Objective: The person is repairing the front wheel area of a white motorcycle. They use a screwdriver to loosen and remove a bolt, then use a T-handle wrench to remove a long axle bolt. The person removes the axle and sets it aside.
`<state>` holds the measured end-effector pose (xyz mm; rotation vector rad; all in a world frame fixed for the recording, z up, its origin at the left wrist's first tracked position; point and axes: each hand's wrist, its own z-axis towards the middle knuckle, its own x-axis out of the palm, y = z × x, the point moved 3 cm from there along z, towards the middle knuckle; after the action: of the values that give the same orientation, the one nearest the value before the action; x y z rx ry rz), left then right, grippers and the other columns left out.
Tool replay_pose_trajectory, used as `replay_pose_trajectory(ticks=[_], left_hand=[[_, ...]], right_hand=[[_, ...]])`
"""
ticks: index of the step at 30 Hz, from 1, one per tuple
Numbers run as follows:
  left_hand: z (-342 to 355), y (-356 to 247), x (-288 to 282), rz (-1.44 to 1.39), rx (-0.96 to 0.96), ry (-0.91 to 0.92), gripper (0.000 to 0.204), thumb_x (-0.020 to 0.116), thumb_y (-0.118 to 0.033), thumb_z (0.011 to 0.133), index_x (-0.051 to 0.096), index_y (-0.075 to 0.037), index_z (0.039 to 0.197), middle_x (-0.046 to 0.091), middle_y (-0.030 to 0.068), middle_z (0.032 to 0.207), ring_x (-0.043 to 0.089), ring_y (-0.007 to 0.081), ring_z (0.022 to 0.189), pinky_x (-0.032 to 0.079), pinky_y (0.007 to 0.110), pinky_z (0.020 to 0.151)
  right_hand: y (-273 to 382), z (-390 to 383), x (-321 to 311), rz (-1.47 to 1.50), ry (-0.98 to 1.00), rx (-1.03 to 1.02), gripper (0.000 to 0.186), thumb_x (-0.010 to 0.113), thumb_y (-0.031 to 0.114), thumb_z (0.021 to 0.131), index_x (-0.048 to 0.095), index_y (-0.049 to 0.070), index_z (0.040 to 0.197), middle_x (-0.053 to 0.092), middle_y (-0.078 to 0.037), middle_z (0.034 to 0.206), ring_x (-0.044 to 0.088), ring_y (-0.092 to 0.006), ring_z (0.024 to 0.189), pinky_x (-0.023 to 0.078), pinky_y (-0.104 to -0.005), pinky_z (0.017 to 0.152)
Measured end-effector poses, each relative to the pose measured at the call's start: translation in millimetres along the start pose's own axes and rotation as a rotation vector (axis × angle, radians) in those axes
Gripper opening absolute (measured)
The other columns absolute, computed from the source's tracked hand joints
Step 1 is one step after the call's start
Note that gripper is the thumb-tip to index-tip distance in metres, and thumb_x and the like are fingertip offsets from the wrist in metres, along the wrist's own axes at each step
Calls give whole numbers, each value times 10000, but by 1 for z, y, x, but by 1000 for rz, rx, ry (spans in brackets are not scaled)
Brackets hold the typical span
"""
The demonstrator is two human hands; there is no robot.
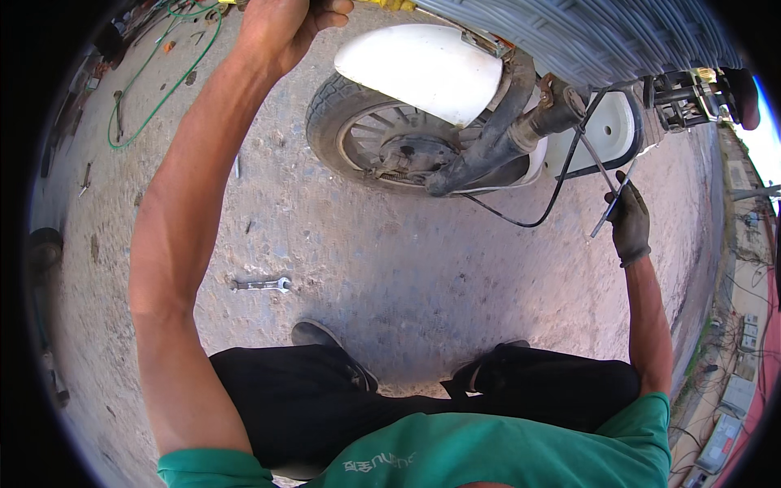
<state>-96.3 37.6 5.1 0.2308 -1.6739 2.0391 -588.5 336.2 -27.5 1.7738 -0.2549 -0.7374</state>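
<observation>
My right hand (630,224), in a dark glove, is closed around a metal T-handle wrench (604,169). Its shaft reaches up to the dark fork tube (553,115) of a scooter. At the top edge, my bare left hand (281,28) has curled fingers, partly cut off by the picture's rim; what they grip is hidden. Yellow material (389,4) shows close to that hand. Between my hands is the scooter's wheel (358,134) under a white fender (423,69). A black cable (533,224) loops below the fork. Above it sits a grey woven basket (569,41).
An open-ended wrench (260,285) lies on the concrete floor (390,260) before my shoes. A green hose (163,110) and further tools (119,114) lie on the left. At the right edge, cables and grey boxes (739,396) line a wall.
</observation>
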Motion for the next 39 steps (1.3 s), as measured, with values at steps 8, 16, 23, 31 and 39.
replay_pose_trajectory(ticks=[8, 16, 23, 31, 39], left_hand=[[-2, -12, -6, 99, -15, 17, 191, 603, -229, 967, 654, -87, 1085, 686, 66, 970, 601, 199, 810, 477, 362, 615], [-6, -14, 2, 104, 10, -13, 218, 601, -237, 971, 650, -73, 1106, 683, 82, 998, 595, 204, 811, 475, 369, 611], [2, -10, -2, 98, 35, 80, 281, 574, -226, 992, 622, -39, 1197, 679, 114, 1140, 639, 259, 948, 532, 404, 717], [-5, -9, 5, 52, -3, 119, 441, 531, -308, 1036, 523, -26, 1375, 605, 158, 1348, 623, 319, 1146, 559, 493, 861], [20, 10, -26, -43, -26, 148, 450, 567, -329, 1019, 517, -61, 1377, 608, 114, 1354, 610, 276, 1178, 528, 469, 987]], right_hand=[[-6, 7, -1, 68, 20, -23, 410, 459, 257, 1082, 553, 30, 1410, 680, -44, 843, 579, -69, 686, 454, -196, 564], [-15, 10, -4, 46, -16, -54, 401, 470, 268, 1081, 558, 48, 1405, 678, -39, 833, 565, -72, 654, 455, -196, 544], [5, 18, -13, 266, 268, 391, 356, 475, 263, 1077, 566, 91, 1376, 506, 54, 683, 389, -32, 500, 356, -173, 435], [20, -3, -18, -75, 204, -43, 454, 486, 166, 1034, 470, 5, 1458, 702, -133, 1011, 597, -106, 624, 513, -240, 572], [2, -6, -25, -195, 426, -441, 614, 594, 333, 1025, 420, -37, 1482, 644, -219, 1279, 714, -213, 890, 589, -319, 791]])
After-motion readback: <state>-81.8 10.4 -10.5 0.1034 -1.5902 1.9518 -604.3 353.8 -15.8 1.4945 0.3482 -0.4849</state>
